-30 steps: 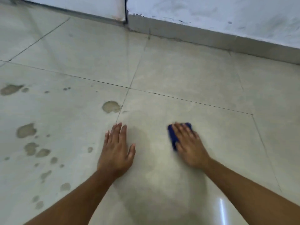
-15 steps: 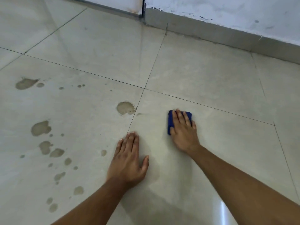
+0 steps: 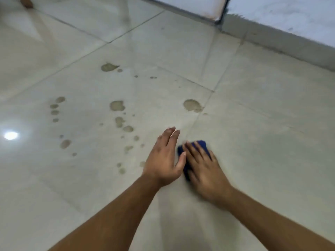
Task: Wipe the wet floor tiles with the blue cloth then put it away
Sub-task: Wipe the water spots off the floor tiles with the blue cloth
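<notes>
Blue cloth (image 3: pixel 200 144) under right hand (image 3: pixel 204 171) | left hand (image 3: pixel 164 160) beside | puddles (image 3: pixel 117 105) left

Pale floor tiles (image 3: pixel 262 124): wet spots (image 3: pixel 117 105), blue cloth (image 3: pixel 200 144), both hands flat.

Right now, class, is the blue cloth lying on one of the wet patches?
No: the blue cloth lies under the right hand on a dry-looking tile, with the wet patches off to its left.
</notes>
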